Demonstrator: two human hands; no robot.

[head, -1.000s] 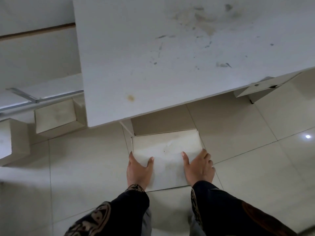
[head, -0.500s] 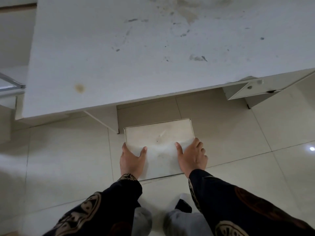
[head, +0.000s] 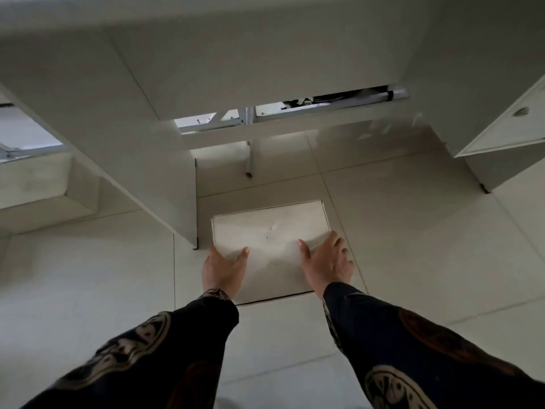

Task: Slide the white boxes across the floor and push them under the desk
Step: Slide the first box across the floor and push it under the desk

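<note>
A flat white box point(head: 269, 231) lies on the tiled floor in the gap between the desk's left side panel point(head: 165, 184) and its right pedestal point(head: 472, 169). My left hand point(head: 222, 268) grips the box's near left corner, thumb on the lid and fingers down its side. My right hand point(head: 327, 262) holds the near right edge the same way. The underside of the desk point(head: 265, 63) fills the top of the view, above the box.
Another white box point(head: 44, 184) sits on the floor at the left, outside the desk's side panel. A metal bar and thin leg point(head: 249, 160) stand at the back of the gap. A drawer front point(head: 507, 125) shows on the right.
My head has dropped low, so the desk's underside shows instead of its top. Both hands have pushed the box forward, past the front of the left side panel.
</note>
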